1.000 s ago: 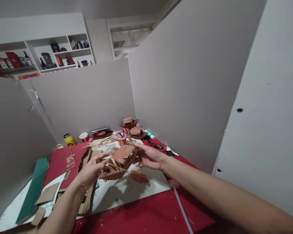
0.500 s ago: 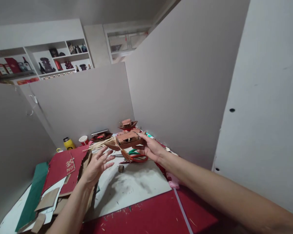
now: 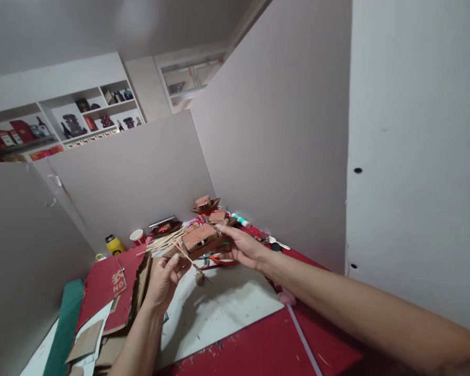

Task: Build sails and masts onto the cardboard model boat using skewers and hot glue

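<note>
A brown cardboard model boat (image 3: pixel 199 238) with a reddish cabin roof is held in the air between both hands. My right hand (image 3: pixel 246 249) grips its right end, thumb on top and fingers underneath. At the left end, my left hand (image 3: pixel 166 279) is closed on the boat's pointed tip, its thumb uppermost. A thin pale stick or strip (image 3: pixel 190 260) slants down across the front of the boat. Below lie scissors with orange handles (image 3: pixel 224 260), partly hidden by my right hand, and a small brown rolled piece (image 3: pixel 199 279).
Behind stand further model boats (image 3: pixel 204 204), thin wooden sticks (image 3: pixel 162 243), a paper cup (image 3: pixel 138 237) and a yellow bottle (image 3: pixel 115 245). Cardboard pieces (image 3: pixel 102 277) and a green strip (image 3: pixel 65 318) lie left. A white board (image 3: pixel 219 308) covers part of the red table (image 3: pixel 235 347). Grey partitions (image 3: pixel 274 130) enclose it.
My left hand, open beside the boat before, has closed on its left end. The boat has tilted a little, and the view has shifted slightly.
</note>
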A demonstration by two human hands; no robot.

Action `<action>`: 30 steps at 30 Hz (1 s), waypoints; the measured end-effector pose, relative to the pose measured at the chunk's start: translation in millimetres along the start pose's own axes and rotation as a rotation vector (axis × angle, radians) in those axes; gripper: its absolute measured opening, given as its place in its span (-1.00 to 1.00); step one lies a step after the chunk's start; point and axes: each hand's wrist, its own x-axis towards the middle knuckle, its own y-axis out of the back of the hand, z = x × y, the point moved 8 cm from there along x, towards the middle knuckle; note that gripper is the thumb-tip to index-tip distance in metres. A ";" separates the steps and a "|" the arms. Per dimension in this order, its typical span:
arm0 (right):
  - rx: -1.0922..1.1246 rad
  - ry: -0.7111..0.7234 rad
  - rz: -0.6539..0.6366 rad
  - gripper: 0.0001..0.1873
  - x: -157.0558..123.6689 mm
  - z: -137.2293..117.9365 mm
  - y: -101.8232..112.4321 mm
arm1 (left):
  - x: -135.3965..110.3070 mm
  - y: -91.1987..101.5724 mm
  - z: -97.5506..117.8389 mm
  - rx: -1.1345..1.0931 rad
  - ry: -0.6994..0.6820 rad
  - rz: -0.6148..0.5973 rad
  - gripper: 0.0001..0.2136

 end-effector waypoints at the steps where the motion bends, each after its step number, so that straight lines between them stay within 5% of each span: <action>1: 0.002 -0.003 -0.013 -0.79 -1.3 -0.8 -1.0 | -0.1 1.3 0.4 0.000 -0.005 0.007 -0.71; 14: -0.272 0.040 0.089 -0.80 -46.7 5.4 51.9 | 9.3 39.2 -5.8 0.009 -0.041 0.227 -0.70; 18: -0.503 0.220 0.093 -0.77 -62.5 -4.5 27.1 | 6.6 39.1 -6.9 0.030 -0.080 0.283 -0.73; 23: -1.230 0.851 -0.078 -0.56 -87.5 -20.6 -51.1 | -0.7 33.7 -4.3 0.094 -0.123 0.350 -0.75; 25: -1.413 0.893 -0.075 -0.52 -81.3 -11.7 -66.0 | -3.3 31.3 -3.1 0.119 -0.132 0.363 -0.74; 30: -1.565 0.746 -0.039 -0.58 -46.8 10.1 -72.4 | -8.2 28.7 -0.6 0.168 -0.161 0.375 -0.67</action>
